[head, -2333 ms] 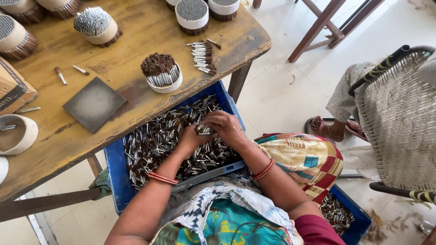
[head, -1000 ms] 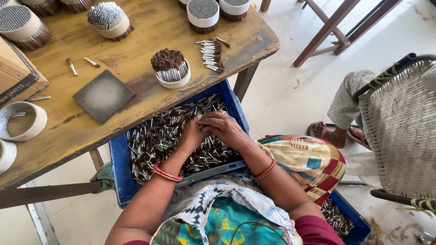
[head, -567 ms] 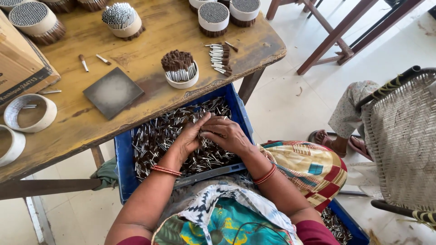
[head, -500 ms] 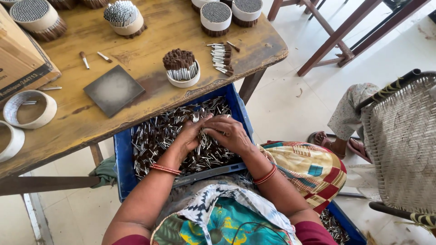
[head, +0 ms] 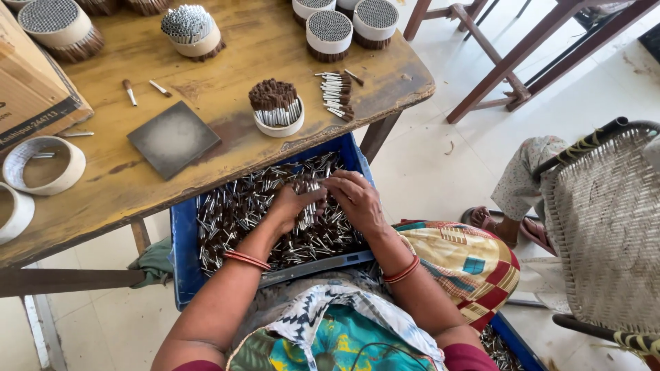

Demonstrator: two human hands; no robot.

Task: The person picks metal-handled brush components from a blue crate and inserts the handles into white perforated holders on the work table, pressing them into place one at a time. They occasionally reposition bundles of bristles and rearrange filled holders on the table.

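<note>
The fingers of the left hand [head: 292,204] are curled around a small bundle of silver-tipped sticks [head: 307,206], held roughly upright over the blue crate [head: 180,237]. The fingers of the right hand [head: 354,199] are bent and press against the same bundle from the 3 o'clock side; both hands meet at the bundle. Each wrist carries red-orange bangles [head: 245,259].

The crate rests on the person's lap and partly under the table edge. It is filled with loose sticks [head: 234,220] lying in all directions, dark at one end and silver at the other.

At 12 o'clock from the hands, the wooden table [head: 234,48] carries a white cup [head: 276,110] packed with upright sticks, dark ends up. Just beside it at 3 o'clock lies a short row of sticks [head: 333,93] placed flat. At 9 o'clock from the cup lies a dark square plate [head: 173,137]. Along the far edge stand several round packed bundles [head: 328,29], ends facing up. At the left edge of the table sit empty white rings [head: 42,165] and a cardboard box [head: 31,89].

At 3 o'clock from the crate, a woven chair [head: 605,220] stands on the pale floor, with another person's leg and sandalled foot [head: 509,220] beside it. A second blue crate [head: 509,343] of sticks shows at 5 o'clock, near the person's right knee.
</note>
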